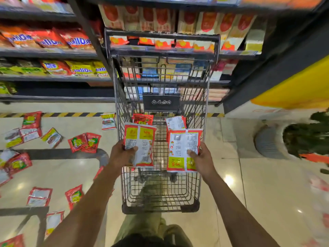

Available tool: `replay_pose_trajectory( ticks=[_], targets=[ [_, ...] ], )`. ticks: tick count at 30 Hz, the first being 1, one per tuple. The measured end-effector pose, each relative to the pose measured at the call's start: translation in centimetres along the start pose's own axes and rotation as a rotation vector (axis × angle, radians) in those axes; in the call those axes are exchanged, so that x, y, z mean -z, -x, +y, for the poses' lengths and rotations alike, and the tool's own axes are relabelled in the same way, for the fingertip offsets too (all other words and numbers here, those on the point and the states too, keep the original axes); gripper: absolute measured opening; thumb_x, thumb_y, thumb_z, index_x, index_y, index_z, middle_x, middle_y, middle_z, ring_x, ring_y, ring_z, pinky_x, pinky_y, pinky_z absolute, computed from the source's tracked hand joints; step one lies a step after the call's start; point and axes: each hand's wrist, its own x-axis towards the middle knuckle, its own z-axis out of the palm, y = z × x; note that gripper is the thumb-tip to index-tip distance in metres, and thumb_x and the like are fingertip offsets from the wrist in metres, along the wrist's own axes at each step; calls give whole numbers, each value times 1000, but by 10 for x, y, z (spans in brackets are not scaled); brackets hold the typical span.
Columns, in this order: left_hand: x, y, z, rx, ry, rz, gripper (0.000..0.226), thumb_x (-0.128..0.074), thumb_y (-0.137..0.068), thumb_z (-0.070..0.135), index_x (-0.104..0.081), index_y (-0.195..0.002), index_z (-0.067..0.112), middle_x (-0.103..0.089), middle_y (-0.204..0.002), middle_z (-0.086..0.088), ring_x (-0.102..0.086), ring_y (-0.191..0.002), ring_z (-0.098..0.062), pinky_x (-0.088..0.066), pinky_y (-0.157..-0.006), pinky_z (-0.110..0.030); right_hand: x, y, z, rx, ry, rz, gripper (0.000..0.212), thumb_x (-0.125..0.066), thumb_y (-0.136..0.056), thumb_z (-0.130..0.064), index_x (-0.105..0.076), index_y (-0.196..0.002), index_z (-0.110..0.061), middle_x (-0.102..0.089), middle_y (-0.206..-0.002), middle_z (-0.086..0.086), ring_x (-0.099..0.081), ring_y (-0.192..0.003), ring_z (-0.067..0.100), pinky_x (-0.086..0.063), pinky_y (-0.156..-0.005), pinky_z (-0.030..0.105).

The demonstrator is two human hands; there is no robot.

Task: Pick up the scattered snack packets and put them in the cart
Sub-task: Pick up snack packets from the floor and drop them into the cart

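Observation:
A wire shopping cart (204, 104) stands straight ahead of me. My left hand (121, 154) grips a red, yellow and white snack packet (142, 139) over the cart's basket. My right hand (201, 157) holds a similar packet (183, 145) over the right side of the basket. Two more packets, a red one (143, 119) and a white one (175, 122), show inside the cart beyond them. Several packets lie scattered on the floor to the left, among them a red pair (85, 142) and one near the cart (108, 121).
Store shelves (53, 52) stocked with snack bags rise behind and left of the cart. A yellow-and-black striped line (71, 114) runs along the floor. A yellow panel (299, 86) and a potted plant (306, 138) stand on the right. The tiled floor is glossy.

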Motion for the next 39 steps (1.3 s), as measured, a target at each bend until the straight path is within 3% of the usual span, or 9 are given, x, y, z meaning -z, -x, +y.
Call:
replay_pose_trajectory(
  ticks=[5, 10, 13, 18, 22, 25, 28, 34, 39],
  targets=[
    [-13, -123, -9, 49, -171, 34, 21, -76, -89, 7, -71, -109, 3, -76, -95, -12, -73, -101, -35, -55, -72, -23, -37, -94, -2, -79, 45, -5, 43, -66, -97, 2, -57, -136, -15, -71, -122, 8, -69, -109, 27, -62, -85, 32],
    [-25, -220, -49, 231, -145, 44, 20, -78, -85, 19, -64, -97, 28, -74, -81, 6, -72, -71, -9, -61, -61, -31, -62, -181, 18, -139, 152, -12, 42, -65, -95, 3, -60, -134, -12, -74, -120, 4, -71, -112, 27, -58, -99, 49],
    [-30, -268, -81, 205, -251, 83, 27, -71, -75, 20, -58, -98, 17, -70, -74, 0, -65, -68, -22, -58, -58, -27, -66, -228, 41, -123, 155, -67, 36, -55, -95, 17, -57, -126, -2, -80, -98, -12, -76, -92, 7, -64, -79, 32],
    [-48, -314, -99, 311, -268, 240, 45, -65, -89, 30, -62, -130, 11, -70, -123, -17, -66, -112, -33, -53, -94, -35, -63, -317, 118, -124, 334, -68, 51, -67, -80, -30, -60, -129, -19, -76, -113, 5, -73, -104, 32, -60, -89, 53],
    [-47, -345, -112, 359, -288, 144, 87, -54, -80, 62, -45, -151, 14, -53, -151, -15, -53, -138, -34, -46, -113, -52, -78, -330, 96, -161, 384, -28, 23, -63, -90, -12, -64, -113, -12, -69, -89, -1, -68, -68, -3, -53, -62, 20],
    [-59, -353, -100, 295, -396, 241, 59, -53, -95, 48, -54, -141, 11, -60, -141, -19, -58, -129, -37, -49, -106, -46, -86, -346, 106, -169, 448, 16, 26, -57, -95, 5, -62, -117, -9, -68, -95, 4, -70, -89, 25, -52, -65, 20],
    [-68, -354, -93, 168, -564, 372, 32, -46, -106, 30, -55, -133, 14, -63, -134, -18, -59, -122, -39, -45, -95, -41, -89, -352, 113, -213, 540, 29, 30, -60, -96, -7, -59, -126, -11, -67, -109, 5, -66, -93, 25, -49, -62, 21],
    [-78, -338, -100, 28, -681, 360, 65, -39, -106, 20, -13, -164, 6, -21, -171, -13, -17, -158, -29, -4, -126, -29, -97, -340, 120, -79, 787, 188, 33, -55, -98, -14, -53, -130, -9, -60, -123, 16, -60, -108, 35, -56, -76, 42],
    [-78, -296, -73, -86, -779, 315, 78, -51, -91, 16, -20, -161, 1, -28, -166, -22, -20, -156, -34, -12, -130, -41, -102, -298, 103, 65, 753, 277, 32, -56, -100, -13, -52, -132, -7, -56, -122, 9, -53, -109, 24, -56, -81, 29]
  ],
)
